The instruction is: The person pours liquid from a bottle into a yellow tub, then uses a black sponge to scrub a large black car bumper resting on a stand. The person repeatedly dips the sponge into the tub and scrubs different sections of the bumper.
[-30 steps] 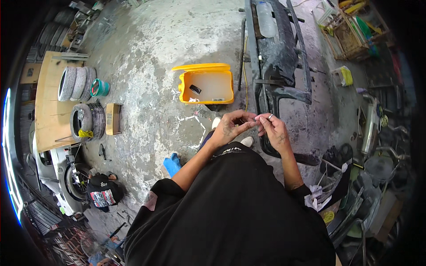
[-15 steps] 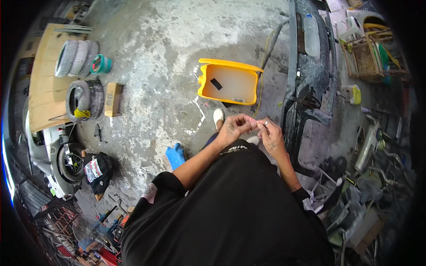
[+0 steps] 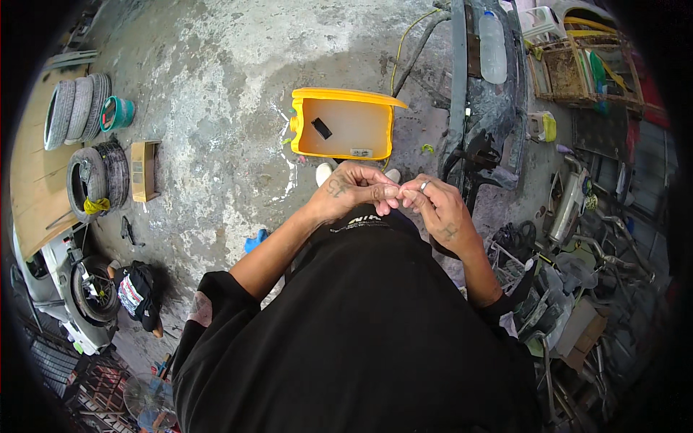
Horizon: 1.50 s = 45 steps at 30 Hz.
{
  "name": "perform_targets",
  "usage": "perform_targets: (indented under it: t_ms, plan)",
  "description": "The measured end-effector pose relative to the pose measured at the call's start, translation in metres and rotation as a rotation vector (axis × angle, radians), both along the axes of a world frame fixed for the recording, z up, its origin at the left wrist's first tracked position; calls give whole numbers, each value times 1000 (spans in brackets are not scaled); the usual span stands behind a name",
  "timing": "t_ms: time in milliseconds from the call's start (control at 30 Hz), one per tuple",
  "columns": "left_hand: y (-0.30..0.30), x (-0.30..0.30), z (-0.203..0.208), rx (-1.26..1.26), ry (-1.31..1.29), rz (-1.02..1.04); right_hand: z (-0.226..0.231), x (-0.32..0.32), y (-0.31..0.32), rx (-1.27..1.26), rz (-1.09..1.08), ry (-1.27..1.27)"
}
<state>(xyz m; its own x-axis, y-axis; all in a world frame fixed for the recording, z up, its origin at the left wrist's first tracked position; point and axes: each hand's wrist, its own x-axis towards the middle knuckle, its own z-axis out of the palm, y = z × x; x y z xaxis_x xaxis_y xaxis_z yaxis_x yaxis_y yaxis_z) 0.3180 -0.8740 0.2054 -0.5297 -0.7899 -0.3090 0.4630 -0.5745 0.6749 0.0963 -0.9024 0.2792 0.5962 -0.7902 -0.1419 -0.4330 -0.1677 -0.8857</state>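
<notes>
My left hand (image 3: 354,189) and my right hand (image 3: 437,209) meet in front of my body, thumbs and forefingers pinched together. Whatever lies between the fingertips is too small to make out. A ring circles a finger of the right hand. Just beyond the hands, on the floor, stands a yellow container (image 3: 294,143) with its side cut open and cloudy liquid inside. Within it are a dark rectangular block (image 3: 321,128) and a small pale piece (image 3: 361,153) near the closer edge.
Along the right stands a long dark vehicle panel (image 3: 458,94) with a clear plastic bottle (image 3: 493,50) on it. Stacked tires (image 3: 86,108), a green bucket (image 3: 118,114) and a cardboard box (image 3: 144,172) are at left. A person (image 3: 137,296) crouches by a car wheel (image 3: 95,289). Metal scrap (image 3: 570,238) lies at right.
The view has shifted, so the container and tires now sit further left. My hands stay pinched together and have come slightly closer, with their backs turned a little more into view.
</notes>
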Motion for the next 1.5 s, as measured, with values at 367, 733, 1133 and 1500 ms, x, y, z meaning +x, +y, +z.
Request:
perform_targets:
  t_ms: [367, 733, 1133, 1500]
  plan:
    - [-17, 12, 39, -59, -118, -27, 17, 7, -19, -85, 77, -19]
    - [-23, 23, 47, -47, -94, -69, 29, 9, -29, 157, 119, -54]
    - [-31, 28, 63, -41, -74, -128, 46, 9, -35, 275, 156, -43]
    - [-29, 26, 58, -79, -38, -156, 66, 14, -44, 256, 267, 57]
